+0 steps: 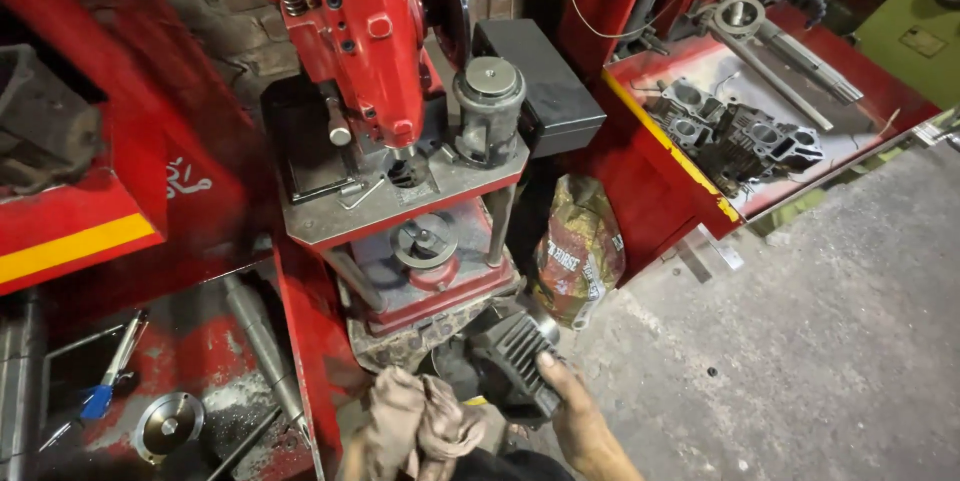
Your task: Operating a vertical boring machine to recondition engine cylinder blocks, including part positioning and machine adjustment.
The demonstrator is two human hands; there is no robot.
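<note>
Right hand (585, 426) clamps its grip around finned engine cylinder (515, 356), held low in front of red boring machine (385, 91). Left hand hidden under crumpled rag (415, 426); grip cannot be told.

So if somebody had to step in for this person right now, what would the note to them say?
Right hand: gripping a dark finned metal cylinder, held just below the base of the red machine.
Left hand: hidden under a crumpled brown rag, which it seems to hold close beside the cylinder; the grip itself cannot be seen.
Things around: the machine's grey table carries a grey cylindrical part. A foil bag leans against the red bench on the right, where dark cast parts lie.
Done: the cylinder is off the machine and in hand.
Left: whether wiping is finished cannot be told; the cylinder has not been set down.
</note>
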